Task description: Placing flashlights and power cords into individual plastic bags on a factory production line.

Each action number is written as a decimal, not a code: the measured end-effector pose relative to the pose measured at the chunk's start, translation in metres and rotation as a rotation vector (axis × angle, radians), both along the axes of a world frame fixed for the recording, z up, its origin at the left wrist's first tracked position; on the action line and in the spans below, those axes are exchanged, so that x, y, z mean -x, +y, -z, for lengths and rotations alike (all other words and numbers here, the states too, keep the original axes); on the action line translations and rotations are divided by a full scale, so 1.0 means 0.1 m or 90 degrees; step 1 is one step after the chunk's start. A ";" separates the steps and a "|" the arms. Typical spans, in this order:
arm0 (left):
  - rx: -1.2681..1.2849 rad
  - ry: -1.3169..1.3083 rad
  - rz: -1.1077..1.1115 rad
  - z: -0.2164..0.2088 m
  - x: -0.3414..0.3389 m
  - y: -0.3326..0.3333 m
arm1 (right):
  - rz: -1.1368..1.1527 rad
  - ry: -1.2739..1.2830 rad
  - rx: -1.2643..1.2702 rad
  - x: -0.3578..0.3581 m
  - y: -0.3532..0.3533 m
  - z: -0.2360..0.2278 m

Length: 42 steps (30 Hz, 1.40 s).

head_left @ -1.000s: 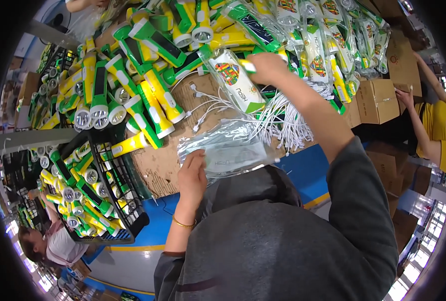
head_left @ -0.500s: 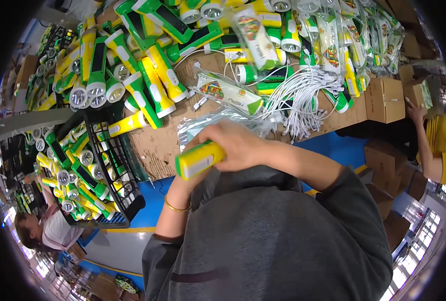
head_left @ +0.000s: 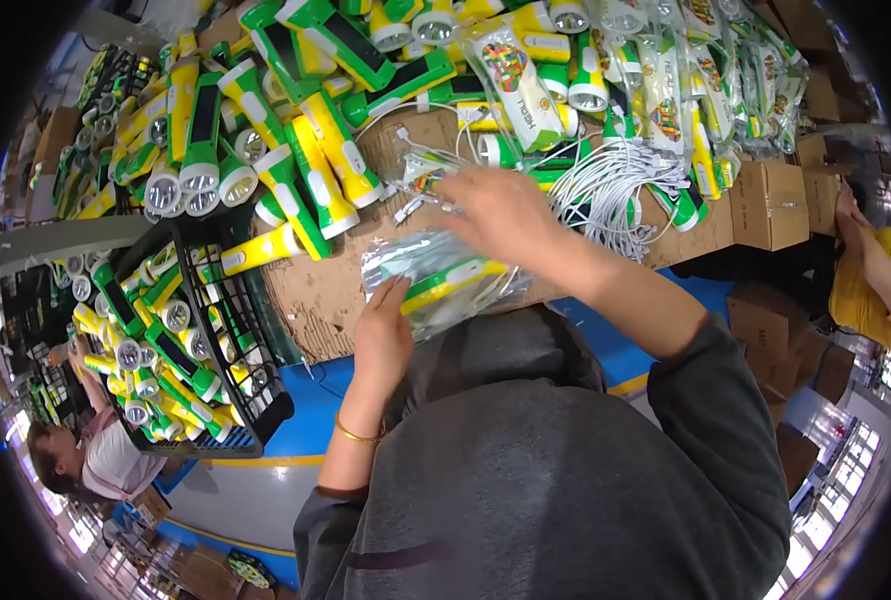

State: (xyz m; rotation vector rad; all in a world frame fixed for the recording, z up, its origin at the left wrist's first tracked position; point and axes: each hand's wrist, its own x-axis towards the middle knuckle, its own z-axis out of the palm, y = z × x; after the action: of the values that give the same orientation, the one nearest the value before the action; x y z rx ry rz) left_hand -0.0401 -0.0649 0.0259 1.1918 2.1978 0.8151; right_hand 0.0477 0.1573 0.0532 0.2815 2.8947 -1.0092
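Note:
A clear plastic bag (head_left: 390,262) lies near the table's front edge, with a green-and-yellow flashlight (head_left: 455,284) lengthwise in it. My left hand (head_left: 383,328) is closed on the bag's left side, fingers pressed together by the flashlight's end. Above and to the right, my right hand (head_left: 502,215) reaches over the table, palm down with its fingers bent. Its fingertips meet a printed packet (head_left: 426,182), mostly hidden under the hand, and white cable plugs (head_left: 408,207) lie beside them. What those fingers pinch, if anything, is hidden.
Loose flashlights (head_left: 305,180) heap across the table's left and back. Bagged flashlights (head_left: 665,90) pile at the back right, near bundled white cables (head_left: 615,195). A black crate (head_left: 250,350) of flashlights stands left, a cardboard box (head_left: 768,203) right. Co-workers are at both sides.
The flashlight has gone from my hands into the clear bag. My left hand now grips the bag; my right hand has moved up and away over the printed packet.

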 end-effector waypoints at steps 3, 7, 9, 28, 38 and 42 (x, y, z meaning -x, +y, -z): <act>-0.037 0.011 0.027 0.02 -0.05 0.06 | 0.227 0.008 -0.274 0.00 0.21 0.34; -0.014 0.002 -0.009 0.05 -0.08 0.01 | 0.173 0.011 -0.232 -0.04 0.16 0.42; -0.032 0.019 0.006 0.06 -0.06 -0.01 | 0.262 0.133 -0.160 -0.06 0.22 0.34; -0.099 0.261 -0.034 -0.01 0.37 0.62 | 0.489 0.073 -0.156 0.16 0.90 0.43; -0.339 0.112 0.247 -0.55 -0.11 2.16 | 0.676 0.060 -0.520 -1.27 2.48 -0.76; -0.363 0.235 0.278 -0.63 -0.18 3.44 | 0.699 0.130 -0.382 -1.59 2.50 -0.74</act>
State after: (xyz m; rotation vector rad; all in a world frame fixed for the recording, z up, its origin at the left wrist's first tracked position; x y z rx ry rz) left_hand -0.0217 0.2788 0.0884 2.1550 1.8898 1.1329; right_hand 0.2070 0.4070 0.1270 2.0231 3.0520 -0.0974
